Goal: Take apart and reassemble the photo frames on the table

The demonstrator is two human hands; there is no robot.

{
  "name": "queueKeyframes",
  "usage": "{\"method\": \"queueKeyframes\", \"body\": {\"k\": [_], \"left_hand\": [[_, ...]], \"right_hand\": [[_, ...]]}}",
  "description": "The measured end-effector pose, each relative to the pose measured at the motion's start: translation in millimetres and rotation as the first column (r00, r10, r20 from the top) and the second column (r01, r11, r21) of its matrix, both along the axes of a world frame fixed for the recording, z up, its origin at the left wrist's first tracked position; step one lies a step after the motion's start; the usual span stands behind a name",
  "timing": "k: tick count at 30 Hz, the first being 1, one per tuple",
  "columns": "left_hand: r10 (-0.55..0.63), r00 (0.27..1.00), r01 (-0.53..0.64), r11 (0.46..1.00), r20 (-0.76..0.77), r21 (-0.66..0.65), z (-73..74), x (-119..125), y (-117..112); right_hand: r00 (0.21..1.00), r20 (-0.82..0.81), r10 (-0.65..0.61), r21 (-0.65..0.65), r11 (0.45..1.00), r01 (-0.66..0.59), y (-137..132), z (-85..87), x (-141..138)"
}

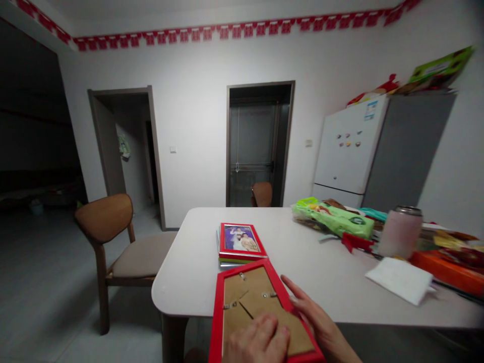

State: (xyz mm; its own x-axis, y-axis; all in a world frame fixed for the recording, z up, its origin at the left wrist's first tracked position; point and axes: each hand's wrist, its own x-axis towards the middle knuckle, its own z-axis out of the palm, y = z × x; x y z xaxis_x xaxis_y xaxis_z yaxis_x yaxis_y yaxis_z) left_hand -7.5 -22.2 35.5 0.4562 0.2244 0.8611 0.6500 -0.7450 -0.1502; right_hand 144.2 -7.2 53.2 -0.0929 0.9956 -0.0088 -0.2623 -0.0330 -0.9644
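Observation:
A red picture frame (231, 301) lies face down at the near edge of the white table (302, 262), its brown backing board and metal clips showing. My left hand (257, 340) rests on the backing with its fingers curled. My right hand (315, 317) lies along the frame's right edge, fingers stretched flat. Just beyond it, a second red frame (241, 240) with a photo lies face up on a small stack.
A wooden chair (113, 242) stands left of the table. On the right are a green packet (335, 218), a pink cup with a metal lid (400, 232), a white cloth (400, 278) and an orange box (449, 269). A fridge (363, 148) stands behind.

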Motion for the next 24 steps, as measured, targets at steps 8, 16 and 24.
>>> {"method": "queueKeyframes", "body": {"k": [8, 16, 24], "left_hand": [[0.039, 0.981, -0.058, 0.994, -0.192, -0.095, -55.4, 23, 19], [-0.151, 0.970, -0.022, 0.724, -0.189, -0.690, -52.7, 22, 19], [-0.213, 0.969, 0.038, 0.619, -0.122, -0.784, -37.1, 9, 23]], "right_hand": [[0.871, 0.491, -0.027, 0.059, 0.998, -0.003, 46, -39.6, 14], [0.390, 0.876, -0.283, 0.325, 0.944, -0.047, 71, -67.0, 21], [0.236, 0.922, -0.306, 0.350, 0.921, -0.171, 79, -49.2, 12]]}}
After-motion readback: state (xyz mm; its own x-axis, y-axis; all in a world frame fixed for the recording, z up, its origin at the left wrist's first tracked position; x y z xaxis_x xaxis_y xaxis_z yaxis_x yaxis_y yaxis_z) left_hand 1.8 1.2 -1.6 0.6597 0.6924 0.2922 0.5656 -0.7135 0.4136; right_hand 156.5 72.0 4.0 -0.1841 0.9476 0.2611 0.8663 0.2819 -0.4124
